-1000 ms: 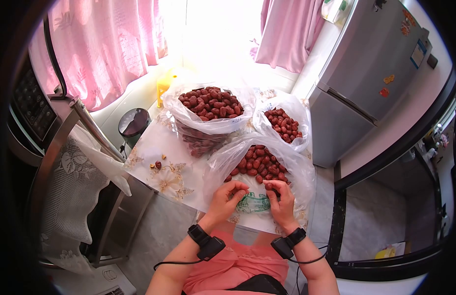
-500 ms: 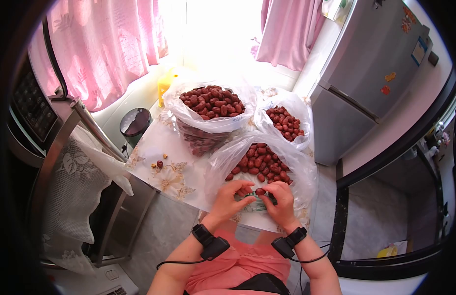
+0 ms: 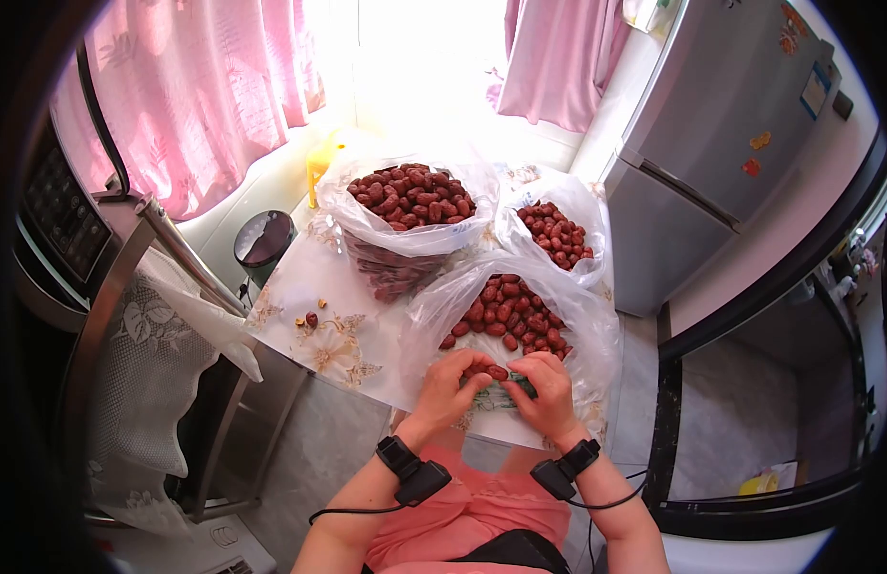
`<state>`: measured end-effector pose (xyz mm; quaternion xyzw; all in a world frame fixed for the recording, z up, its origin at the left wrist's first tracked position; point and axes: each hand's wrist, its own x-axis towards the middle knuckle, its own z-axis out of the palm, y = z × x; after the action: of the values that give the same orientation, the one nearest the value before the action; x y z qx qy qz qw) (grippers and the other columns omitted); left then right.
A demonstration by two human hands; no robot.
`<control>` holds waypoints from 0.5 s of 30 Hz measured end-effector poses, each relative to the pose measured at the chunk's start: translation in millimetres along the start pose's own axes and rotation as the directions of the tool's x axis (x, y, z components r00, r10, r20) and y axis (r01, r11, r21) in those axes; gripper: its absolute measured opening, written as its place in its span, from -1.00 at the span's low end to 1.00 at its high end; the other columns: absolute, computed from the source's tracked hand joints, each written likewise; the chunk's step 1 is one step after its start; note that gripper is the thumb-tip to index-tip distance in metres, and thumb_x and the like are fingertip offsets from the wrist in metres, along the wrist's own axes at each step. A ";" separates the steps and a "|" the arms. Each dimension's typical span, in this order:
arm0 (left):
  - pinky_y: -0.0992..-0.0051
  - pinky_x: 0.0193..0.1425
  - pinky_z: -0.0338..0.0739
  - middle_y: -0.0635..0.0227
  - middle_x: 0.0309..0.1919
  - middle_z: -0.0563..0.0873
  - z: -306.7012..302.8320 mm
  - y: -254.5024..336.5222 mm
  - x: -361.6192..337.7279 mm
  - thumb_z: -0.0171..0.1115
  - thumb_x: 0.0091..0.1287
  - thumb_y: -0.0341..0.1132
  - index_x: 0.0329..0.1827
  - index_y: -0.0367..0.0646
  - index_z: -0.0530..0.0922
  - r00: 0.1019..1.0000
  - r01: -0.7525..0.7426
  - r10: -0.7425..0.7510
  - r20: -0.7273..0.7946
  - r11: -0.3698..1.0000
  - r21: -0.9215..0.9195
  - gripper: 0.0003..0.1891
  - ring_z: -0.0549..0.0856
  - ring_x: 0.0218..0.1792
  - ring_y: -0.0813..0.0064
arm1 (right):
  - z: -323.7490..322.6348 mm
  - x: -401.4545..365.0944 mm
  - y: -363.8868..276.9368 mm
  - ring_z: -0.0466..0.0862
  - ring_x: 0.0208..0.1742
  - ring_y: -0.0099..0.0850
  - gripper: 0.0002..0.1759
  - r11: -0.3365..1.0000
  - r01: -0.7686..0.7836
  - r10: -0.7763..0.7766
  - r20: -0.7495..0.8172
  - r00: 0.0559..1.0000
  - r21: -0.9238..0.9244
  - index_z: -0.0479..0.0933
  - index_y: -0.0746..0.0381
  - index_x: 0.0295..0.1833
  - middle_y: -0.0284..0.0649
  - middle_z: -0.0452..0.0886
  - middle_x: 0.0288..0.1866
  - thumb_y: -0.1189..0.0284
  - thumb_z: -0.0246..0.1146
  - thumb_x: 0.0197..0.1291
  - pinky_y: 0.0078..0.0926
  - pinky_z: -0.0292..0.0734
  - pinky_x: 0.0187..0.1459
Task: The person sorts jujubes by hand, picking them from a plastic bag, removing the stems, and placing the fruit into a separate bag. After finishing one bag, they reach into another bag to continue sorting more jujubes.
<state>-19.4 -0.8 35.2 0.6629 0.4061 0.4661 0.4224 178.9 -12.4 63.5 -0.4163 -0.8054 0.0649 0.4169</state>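
Observation:
My left hand (image 3: 451,390) is closed with its fingertips around a red date (image 3: 498,373); more dark red shows between its fingers, perhaps a second date. Close on the other side, my right hand (image 3: 544,394) is curled, thumb and forefinger near the date's end. Something dark green shows under its fingers, too hidden to name. Both hands are over the front of an open clear plastic bag (image 3: 589,330), where loose red dates (image 3: 513,311) lie in a heap. Green print shows on the bag below my fingers.
Behind stand a large plastic bag (image 3: 353,215) full of dates and a smaller one (image 3: 597,225). Date scraps (image 3: 310,319) lie on the flowered tablecloth (image 3: 290,287) at left. A fridge (image 3: 673,172) stands at right, a dark-lidded bin (image 3: 264,237) at back left.
The date between my hands has shifted slightly left, from the right fingertips to the left ones. My right thumb and forefinger have drawn closer to my left hand.

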 end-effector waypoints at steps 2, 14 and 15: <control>0.47 -0.06 0.63 0.26 -0.19 0.78 -0.4 -0.8 0.1 0.29 0.33 -0.55 -0.04 -0.30 0.64 1.000 0.014 -0.014 0.006 1.000 -0.007 -0.84 0.76 -0.20 0.47 | 0.2 -0.4 0.2 0.67 -0.06 -0.17 -0.66 1.000 -0.002 0.002 0.001 1.000 0.001 0.65 0.21 -0.06 -0.21 0.72 -0.15 0.54 0.51 -0.01 -0.24 0.56 -0.02; 0.43 -0.04 0.58 0.28 -0.25 0.75 -1.3 -2.9 -0.4 0.09 0.42 -0.53 -0.06 -0.27 0.56 1.000 -0.012 0.012 0.014 1.000 0.025 -0.88 0.73 -0.19 0.42 | 1.4 -1.9 1.2 0.66 -0.08 -0.14 -0.67 0.999 -0.036 0.037 -0.009 0.999 0.004 0.65 0.22 -0.05 -0.16 0.70 -0.16 0.52 0.50 0.02 -0.24 0.55 -0.03; 0.41 -0.05 0.57 0.27 -0.26 0.74 -1.8 -1.0 -0.1 0.08 0.41 -0.52 -0.07 -0.26 0.55 1.000 -0.024 0.024 0.017 0.999 0.038 -0.88 0.72 -0.19 0.39 | 1.3 -1.9 1.2 0.66 -0.08 -0.14 -0.67 0.999 -0.037 0.037 -0.006 0.999 0.001 0.65 0.22 -0.05 -0.15 0.69 -0.17 0.52 0.50 0.02 -0.24 0.55 -0.03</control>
<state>-21.3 -0.3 34.6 0.6795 0.4034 0.4578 0.4075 179.3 -12.7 61.0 -0.4312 -0.7963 0.0719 0.4181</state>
